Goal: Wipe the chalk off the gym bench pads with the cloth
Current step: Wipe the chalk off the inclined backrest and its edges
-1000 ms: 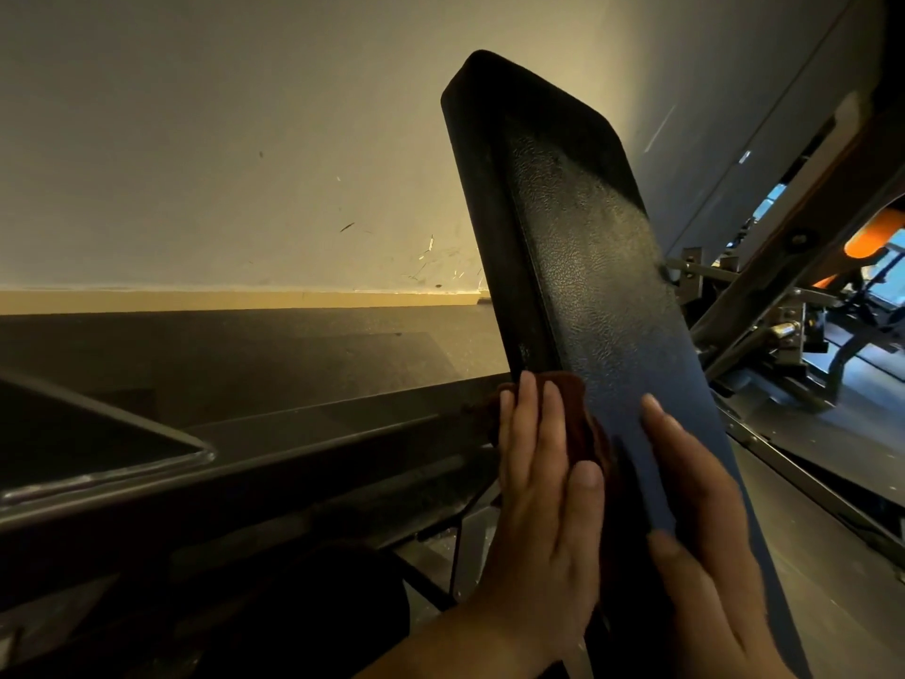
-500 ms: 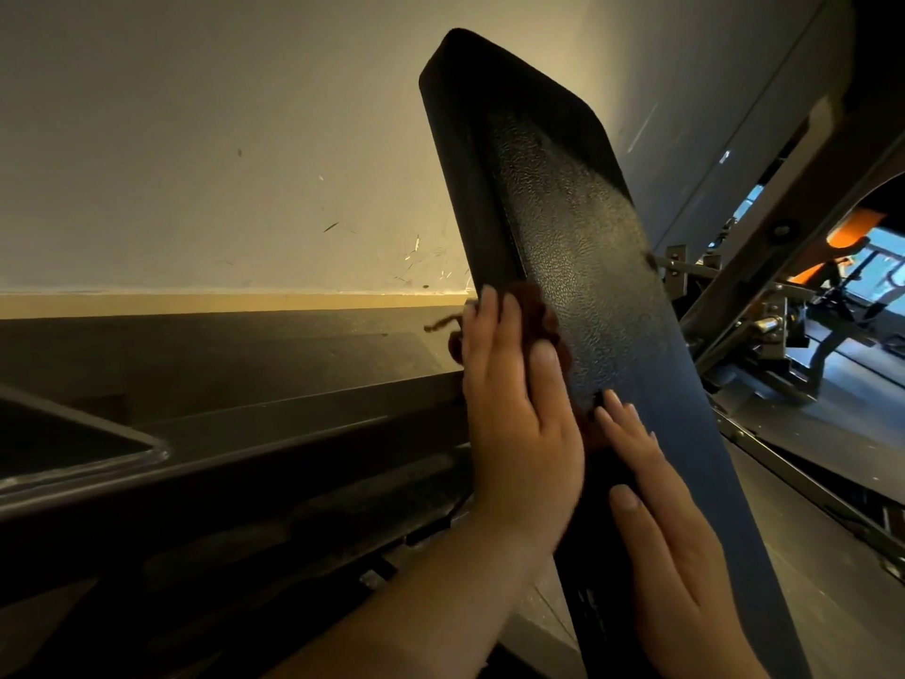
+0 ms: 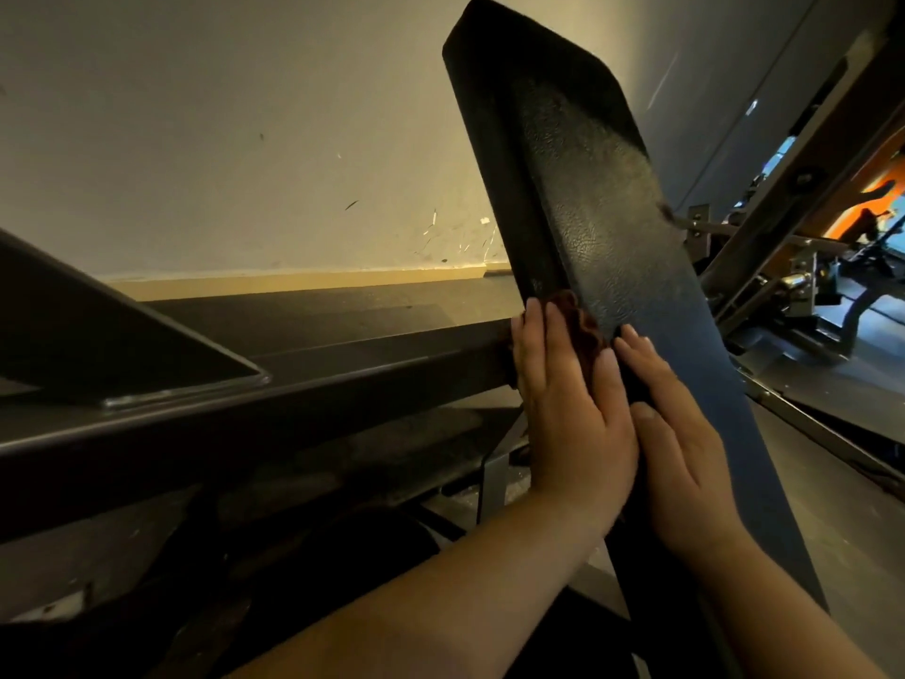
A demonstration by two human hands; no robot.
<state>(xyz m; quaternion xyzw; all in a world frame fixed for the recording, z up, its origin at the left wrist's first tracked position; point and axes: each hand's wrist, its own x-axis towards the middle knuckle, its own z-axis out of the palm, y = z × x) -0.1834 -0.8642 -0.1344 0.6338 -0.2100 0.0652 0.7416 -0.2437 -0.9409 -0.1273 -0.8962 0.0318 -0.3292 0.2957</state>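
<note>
View from my head, looking forward and down. A long black bench pad (image 3: 583,223) stands steeply tilted in the middle of the frame. Its rounded top end is near the upper edge and its lower end runs down to the right, past my wrists. The covering is grained like leather. A pale, dusty patch of chalk (image 3: 612,149) lies across the upper part of the pad, well above my hands.

My left hand (image 3: 568,414) lies flat against the pad's left edge about halfway down, fingers straight and together, pressing a dark reddish-brown cloth (image 3: 577,317) onto the surface. The cloth is bunched, and only a small fold of it shows above my fingertips; the rest is hidden under my palm.

My right hand (image 3: 685,463) lies just beside the left, a little lower, also flat on the pad with straight fingers. It holds nothing. Its thumb side touches the edge of my left hand. Both forearms come in from the bottom of the frame.

Behind the pad is a cream wall (image 3: 245,115) with a few small scuffs near its base. A dark metal beam (image 3: 318,370) runs across from the left and meets the pad at my left fingers. To the right are grey metal frame parts (image 3: 764,257), and something orange (image 3: 881,188) at the far edge, too blurred to identify.
</note>
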